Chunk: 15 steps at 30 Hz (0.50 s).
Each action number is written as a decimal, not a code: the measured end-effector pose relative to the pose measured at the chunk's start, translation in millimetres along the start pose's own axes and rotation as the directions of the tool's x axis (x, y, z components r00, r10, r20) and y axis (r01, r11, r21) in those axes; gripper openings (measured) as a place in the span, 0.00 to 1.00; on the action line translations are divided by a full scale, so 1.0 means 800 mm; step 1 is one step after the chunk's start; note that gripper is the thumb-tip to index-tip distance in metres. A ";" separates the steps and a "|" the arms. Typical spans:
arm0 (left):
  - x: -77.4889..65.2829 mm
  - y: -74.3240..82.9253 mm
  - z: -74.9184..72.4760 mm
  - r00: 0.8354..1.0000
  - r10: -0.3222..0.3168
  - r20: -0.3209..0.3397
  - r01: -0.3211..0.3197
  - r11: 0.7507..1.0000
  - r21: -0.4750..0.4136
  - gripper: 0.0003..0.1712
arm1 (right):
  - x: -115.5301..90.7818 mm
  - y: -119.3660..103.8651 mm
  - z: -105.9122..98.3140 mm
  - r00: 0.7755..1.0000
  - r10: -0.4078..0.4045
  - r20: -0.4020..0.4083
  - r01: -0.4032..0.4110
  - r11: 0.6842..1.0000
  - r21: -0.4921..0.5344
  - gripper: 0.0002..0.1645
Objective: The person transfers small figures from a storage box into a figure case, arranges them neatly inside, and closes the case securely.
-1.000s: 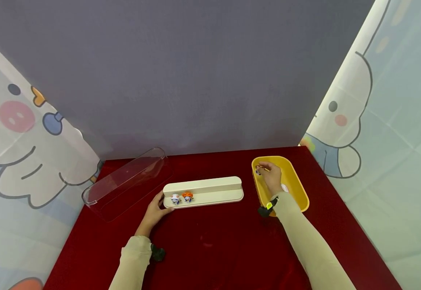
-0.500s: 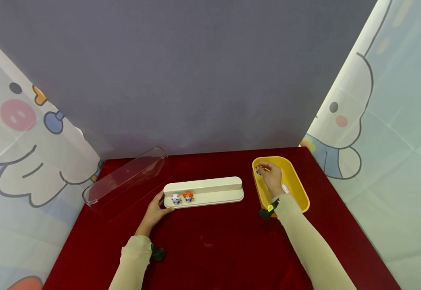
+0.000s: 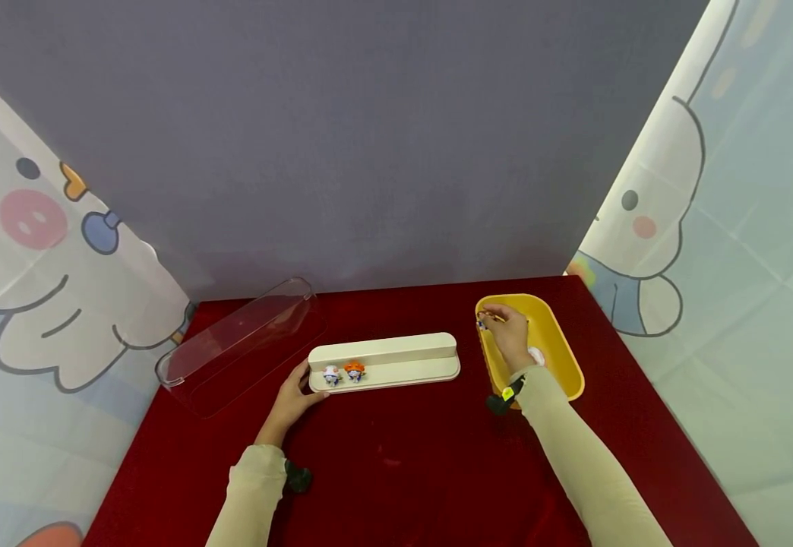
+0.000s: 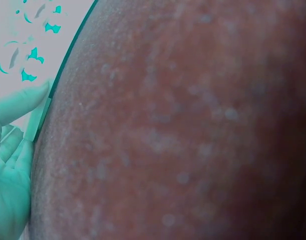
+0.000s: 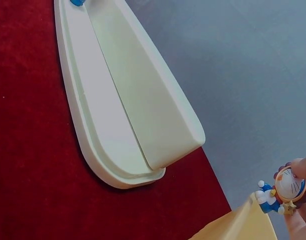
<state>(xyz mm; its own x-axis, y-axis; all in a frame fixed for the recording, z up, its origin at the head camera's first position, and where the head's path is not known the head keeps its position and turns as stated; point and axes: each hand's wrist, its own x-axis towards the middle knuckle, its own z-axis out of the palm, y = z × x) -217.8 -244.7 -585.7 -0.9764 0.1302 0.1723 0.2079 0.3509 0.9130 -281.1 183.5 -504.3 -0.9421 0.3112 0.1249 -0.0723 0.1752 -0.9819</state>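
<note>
My left hand (image 3: 290,403) grips the left end of a cream two-step display stand (image 3: 403,371), thumb at its front edge. On the lower step near that hand stand two small figurines, one white-topped (image 3: 331,374) and one orange-topped (image 3: 354,371). Over the left side of a yellow tub (image 3: 562,342), my right hand (image 3: 511,339) pinches another figurine between thumb and fingers. The right wrist view shows this figurine (image 5: 288,186) with a whiskered white face, a brown scalloped mane and a blue body, close above the tub's rim.
A clear plastic cover (image 3: 239,346) lies at the back left of the red cloth-covered table (image 3: 396,463). A white object (image 3: 537,355) is inside the tub, partly behind the right wrist. A grey partition (image 3: 383,152) rises behind the table, with printed curtains on both sides.
My right hand has shifted slightly left with the figurine, toward the tub's left rim. The left hand and the stand stay where they were.
</note>
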 end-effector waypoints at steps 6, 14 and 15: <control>0.003 0.005 0.000 0.994 -0.107 0.028 0.106 0.994 0.015 0.52 | -0.001 -0.003 0.001 0.999 0.038 0.027 -0.038 0.999 0.005 0.16; -0.001 0.047 -0.002 0.983 -0.177 0.045 0.176 0.984 0.013 0.51 | -0.008 -0.005 0.006 0.998 0.035 0.044 -0.033 0.999 -0.033 0.15; -0.002 0.048 -0.002 0.983 -0.176 0.047 0.176 0.984 0.013 0.51 | -0.009 -0.005 0.007 0.998 0.033 0.044 -0.031 0.999 -0.043 0.15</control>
<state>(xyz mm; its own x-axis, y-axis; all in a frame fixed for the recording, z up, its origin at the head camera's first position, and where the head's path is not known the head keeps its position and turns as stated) -208.7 -232.8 -550.3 -0.9939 0.1097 -0.0087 0.0339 0.3803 0.9242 -275.8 175.5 -502.0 -0.9576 0.2751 0.0860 -0.0289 0.2052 -0.9783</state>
